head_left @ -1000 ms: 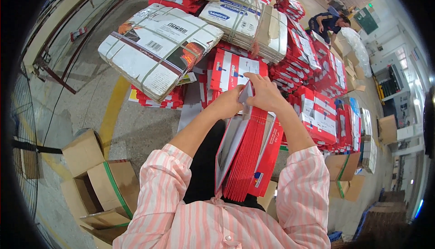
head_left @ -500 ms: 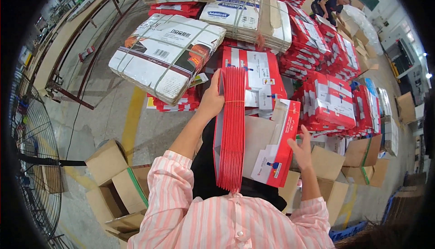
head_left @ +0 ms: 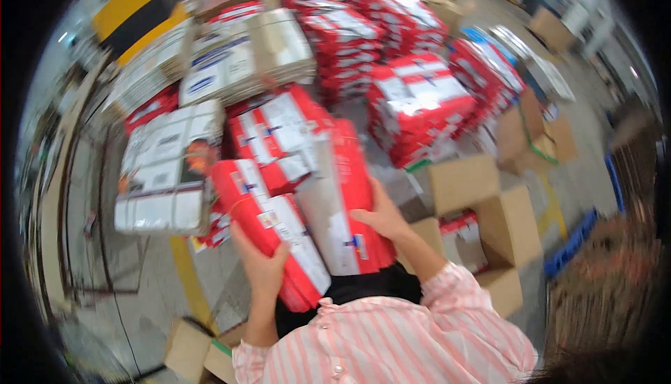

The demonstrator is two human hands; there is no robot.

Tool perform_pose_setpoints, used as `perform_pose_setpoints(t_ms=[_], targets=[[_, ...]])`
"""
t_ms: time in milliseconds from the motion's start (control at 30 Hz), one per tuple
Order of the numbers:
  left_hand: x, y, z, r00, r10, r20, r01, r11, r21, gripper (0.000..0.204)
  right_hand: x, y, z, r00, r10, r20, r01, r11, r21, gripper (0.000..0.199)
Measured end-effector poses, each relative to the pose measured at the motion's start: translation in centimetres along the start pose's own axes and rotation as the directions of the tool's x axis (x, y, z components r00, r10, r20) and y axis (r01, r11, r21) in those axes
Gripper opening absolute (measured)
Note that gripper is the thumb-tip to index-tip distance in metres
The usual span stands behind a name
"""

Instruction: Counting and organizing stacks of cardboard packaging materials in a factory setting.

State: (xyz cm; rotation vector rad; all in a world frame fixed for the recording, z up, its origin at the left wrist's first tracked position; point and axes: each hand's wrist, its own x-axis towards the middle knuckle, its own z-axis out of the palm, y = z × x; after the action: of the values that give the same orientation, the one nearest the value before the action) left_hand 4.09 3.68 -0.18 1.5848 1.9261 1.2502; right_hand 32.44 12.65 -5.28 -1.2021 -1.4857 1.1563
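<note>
left hand (head_left: 264, 261) and right hand (head_left: 384, 217) bend fingers round two red-and-white cardboard stacks (head_left: 272, 223) (head_left: 349, 209); one brown cardboard box (head_left: 521, 224) holds something red (head_left: 459, 223).

**Cramped up front, best gap is on the left**

Straight ahead is pretty much blocked: a red-and-white stack (head_left: 283, 129) sits just past the held packs, with a strapped white bundle (head_left: 168, 164) to its left and another red-and-white pile (head_left: 419, 101) to the right. Between the left hand's (head_left: 260, 261) pack (head_left: 276, 233) and the right hand's (head_left: 384, 216) folded carton (head_left: 353, 195) there's barely a sliver, too blurry to say if they touch. An open box (head_left: 521, 226) crowds the right forearm, flaps flared; something red inside eats into its room. Left side's roomier: bare floor (head_left: 157, 279) between white bundle and lower box (head_left: 189, 345).
</note>
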Motion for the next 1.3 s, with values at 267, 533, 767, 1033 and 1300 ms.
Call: perform_pose_setpoints(t_ms=[267,533,767,1033,1300], targets=[[-0.7,-4.4,-2.0,0.871,-0.442,0.216,0.48,0.668,-0.569,0.074,-1.5,1.3,-1.3,0.993,0.117,-0.015,-0.11,0.966,0.234,0.1],[-0.5,-3.5,-5.1,0.933,-0.331,0.142,0.352,0.759,-0.548,0.071,-12.2,-1.9,-13.6,0.874,0.084,-0.479,0.107,0.928,0.358,0.096],[2.5,-2.6,-5.3,0.937,-0.295,0.185,0.347,0.749,-0.564,0.069,-23.2,-7.2,-25.8,0.675,0.031,-0.737,0.014,0.998,0.055,0.088],[3.7,1.4,-3.3,0.949,-0.255,0.184,0.315,0.784,-0.534,0.061,-30.3,9.1,-28.7,0.769,-0.131,-0.625,-0.58,0.269,-0.769,0.073],[5.2,4.7,-3.5,0.964,-0.231,0.131,0.265,0.821,-0.505,0.062,-30.5,21.4,-24.7,0.784,-0.033,-0.619,-0.618,0.031,-0.785,0.069]])
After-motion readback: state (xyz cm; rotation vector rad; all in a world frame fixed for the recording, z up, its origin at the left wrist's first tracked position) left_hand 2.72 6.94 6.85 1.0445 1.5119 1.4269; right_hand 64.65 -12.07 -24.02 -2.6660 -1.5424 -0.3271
